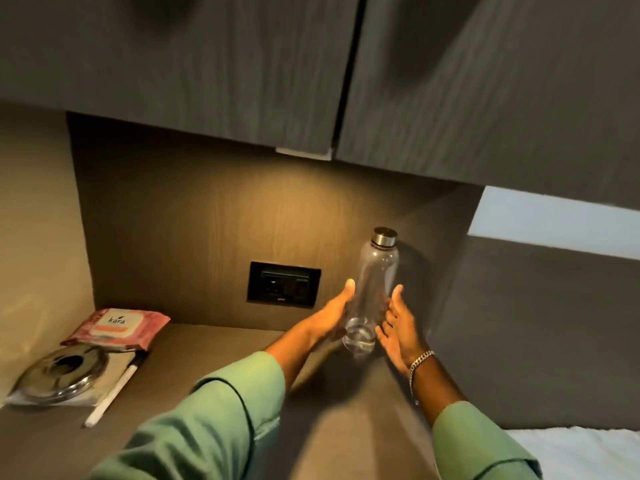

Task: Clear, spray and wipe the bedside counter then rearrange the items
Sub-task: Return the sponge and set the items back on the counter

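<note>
A clear plastic bottle (375,282) with a metal cap stands upright at the back right corner of the brown bedside counter (214,368). My left hand (332,315) lies flat against the bottle's left side with the thumb pointing up. My right hand (398,323) is close beside its right side, fingers spread and fingertips at the bottle's edge. Neither hand is wrapped around it. At the counter's left end lie a pink wet-wipes pack (117,329), a round shiny metal disc in a plastic sleeve (60,375) and a white stick-like item (114,393).
A black wall socket (283,285) sits low on the back panel, left of the bottle. Dark cabinet doors (242,64) hang low overhead. A dark side panel (519,323) closes the niche on the right, with white bedding (575,452) below it.
</note>
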